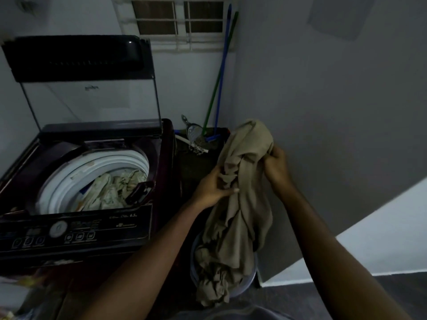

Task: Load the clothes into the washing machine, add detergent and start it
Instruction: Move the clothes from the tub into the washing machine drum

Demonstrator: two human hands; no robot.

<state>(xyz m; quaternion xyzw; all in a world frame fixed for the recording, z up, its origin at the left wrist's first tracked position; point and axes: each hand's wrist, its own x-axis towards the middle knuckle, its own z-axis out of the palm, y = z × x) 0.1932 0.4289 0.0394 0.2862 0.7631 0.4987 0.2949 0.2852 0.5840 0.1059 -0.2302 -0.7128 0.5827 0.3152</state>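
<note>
Head view: dim laundry corner, seen from above the person's arms.
Cloth (pixel 245 181): a long beige garment, held up in the air to the right of the washer, its lower end trailing down into a bucket.
Left hand (pixel 212 188): fingers curled round a bunched fold at the cloth's left edge, thumb laid across the front.
Right hand (pixel 278 163): closed on the cloth's upper right part, knuckles toward the wall.
Bucket (pixel 250 277): pale rim showing under the hanging cloth, on the floor beside the washer; what else is in it is hidden.
Washer (pixel 80 225): dark top-loader at left, control panel toward the person.
Lid (pixel 87 88): raised upright, folded at the back.
Drum (pixel 92 172): white ring open, with light patterned clothes (pixel 111 190) already lying inside.
Mops (pixel 219 72): a green and a blue handle leaning in the corner behind, possibly brooms; heads blurred.
Window (pixel 178 19): barred, above the washer.
</note>
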